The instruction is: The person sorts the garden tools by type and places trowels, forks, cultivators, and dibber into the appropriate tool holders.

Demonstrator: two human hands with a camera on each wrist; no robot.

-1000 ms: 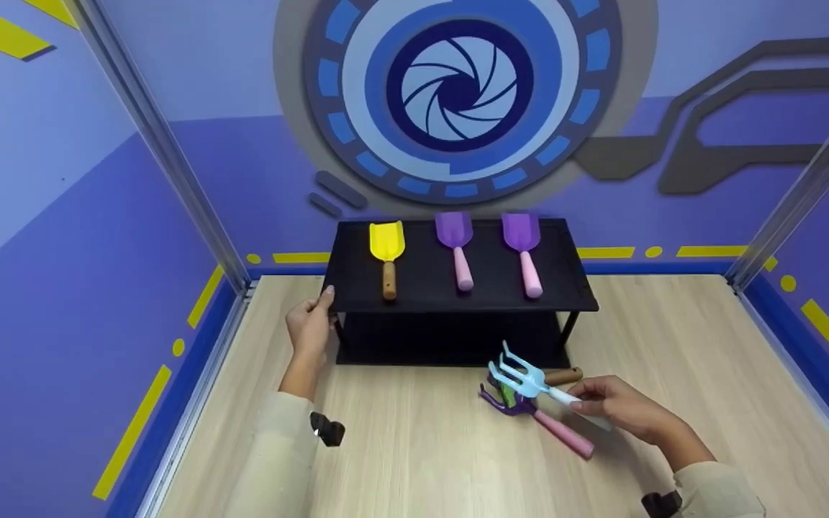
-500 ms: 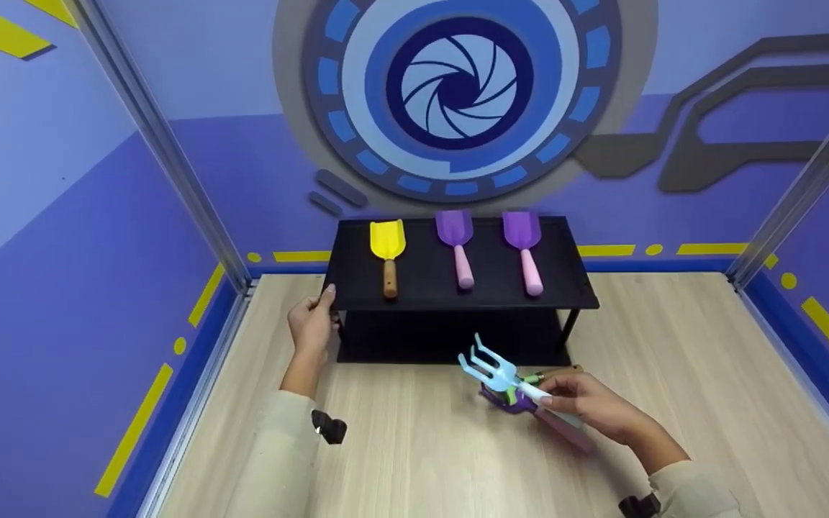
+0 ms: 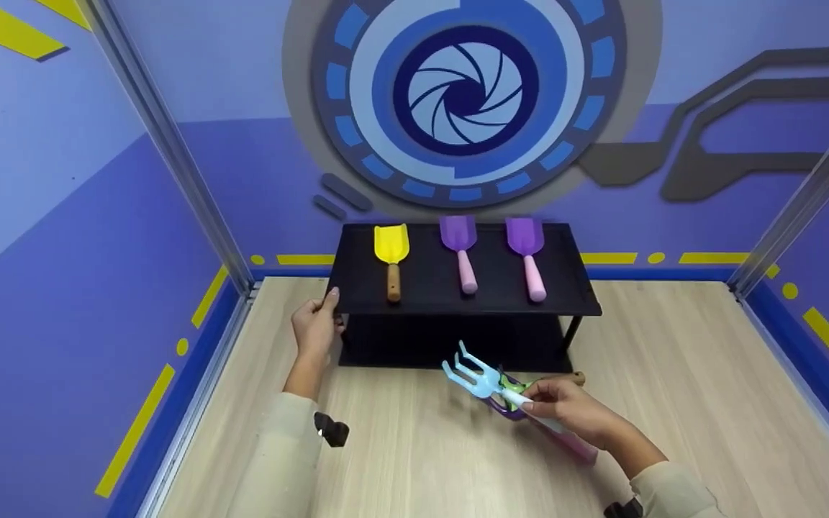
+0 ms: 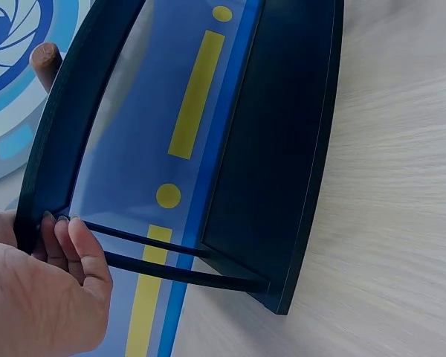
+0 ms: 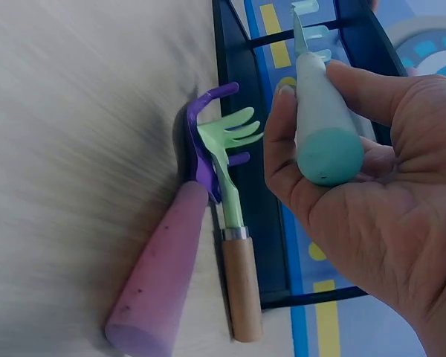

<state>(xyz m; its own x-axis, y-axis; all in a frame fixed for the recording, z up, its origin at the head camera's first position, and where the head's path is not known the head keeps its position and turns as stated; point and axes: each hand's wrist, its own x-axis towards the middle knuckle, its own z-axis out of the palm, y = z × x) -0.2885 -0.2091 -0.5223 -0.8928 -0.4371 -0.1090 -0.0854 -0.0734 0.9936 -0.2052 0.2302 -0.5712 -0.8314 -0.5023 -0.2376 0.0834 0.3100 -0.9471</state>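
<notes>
My left hand [image 3: 314,332] grips the front left corner of a black two-tier rack [image 3: 429,288], thumb on top and fingers curled under its edge in the left wrist view. My right hand [image 3: 573,410] holds a light blue hand rake [image 3: 484,383] by its pale handle, tines pointing up and left, in front of the lower shelf. Below it on the table lie a purple hand rake with a pink handle [image 5: 160,271] and a green hand rake with a wooden handle [image 5: 241,286], their heads overlapping.
On the top shelf lie a yellow scoop [image 3: 392,248] with a wooden handle and two purple scoops [image 3: 458,234] with pink handles. A blue patterned wall [image 3: 242,180] stands close behind the rack on the wooden table [image 3: 400,446].
My right hand has carried the light blue hand rake to the left, across the two rakes on the table. The left hand keeps its grip on the rack.
</notes>
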